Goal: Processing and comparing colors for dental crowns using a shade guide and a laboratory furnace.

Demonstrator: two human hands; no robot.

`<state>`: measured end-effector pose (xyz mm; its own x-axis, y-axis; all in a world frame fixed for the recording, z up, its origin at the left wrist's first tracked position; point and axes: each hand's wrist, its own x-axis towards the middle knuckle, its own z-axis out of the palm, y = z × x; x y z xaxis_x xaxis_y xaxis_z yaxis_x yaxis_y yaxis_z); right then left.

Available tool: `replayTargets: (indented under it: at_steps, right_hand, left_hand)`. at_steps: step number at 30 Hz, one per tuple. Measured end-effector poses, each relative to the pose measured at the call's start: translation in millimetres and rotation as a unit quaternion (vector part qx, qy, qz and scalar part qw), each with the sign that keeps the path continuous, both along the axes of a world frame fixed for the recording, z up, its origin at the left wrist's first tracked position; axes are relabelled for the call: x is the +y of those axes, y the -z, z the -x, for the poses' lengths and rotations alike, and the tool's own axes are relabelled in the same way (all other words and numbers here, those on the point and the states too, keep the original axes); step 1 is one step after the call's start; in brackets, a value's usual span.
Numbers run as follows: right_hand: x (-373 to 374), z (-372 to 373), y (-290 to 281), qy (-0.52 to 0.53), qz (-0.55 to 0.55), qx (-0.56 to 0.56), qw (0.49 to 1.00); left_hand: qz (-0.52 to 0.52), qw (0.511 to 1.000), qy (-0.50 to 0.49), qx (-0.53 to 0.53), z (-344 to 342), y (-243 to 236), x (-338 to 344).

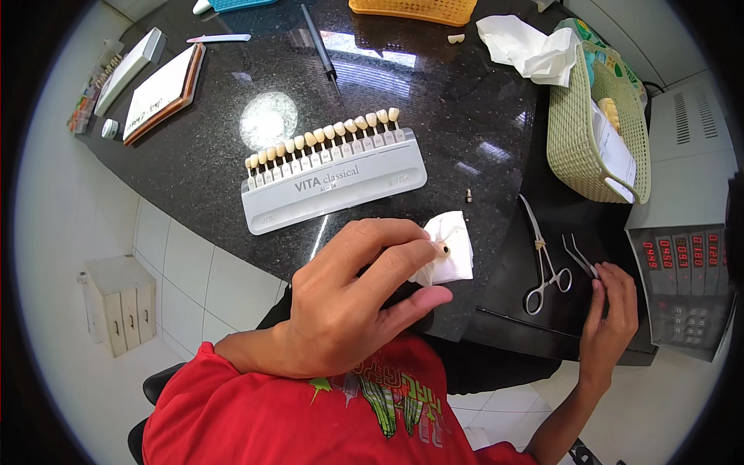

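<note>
In front of my chest, my left hand is pinched on a small pale dental crown with a dark hole facing up. Much of the crown is hidden by the fingers. Just beneath it is a folded white tissue on the black counter. Off to the right, my right hand has its fingertips closed at the joined end of curved metal tweezers, whose tips point away from me. Left of the tweezers lie locking forceps with ring handles. A small metal piece stands beyond the tissue.
A grey shade guide with a row of tooth samples stands centre-left. Behind it lies a black pen-like tool. A green woven basket and crumpled tissue are at right, near a furnace panel. A notepad lies far left.
</note>
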<state>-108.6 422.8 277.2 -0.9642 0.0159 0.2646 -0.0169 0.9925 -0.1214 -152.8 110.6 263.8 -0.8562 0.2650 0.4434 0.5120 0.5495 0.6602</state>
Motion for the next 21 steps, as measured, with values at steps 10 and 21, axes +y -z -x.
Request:
replayTargets:
  at_steps: [10, 21]
  right_hand:
    - [-58.4, -0.9, -35.0, -0.071, 0.194, -0.055, 0.977]
    - [-87.8, 7.1, -39.2, -0.166, 0.139, 0.010, 0.976]
  left_hand:
    - [-0.024, 0.999, 0.009, 0.025, 2.8, 6.1, -1.1]
    - [-0.043, 0.999, 0.024, 0.000, 3.0, 5.2, -3.2]
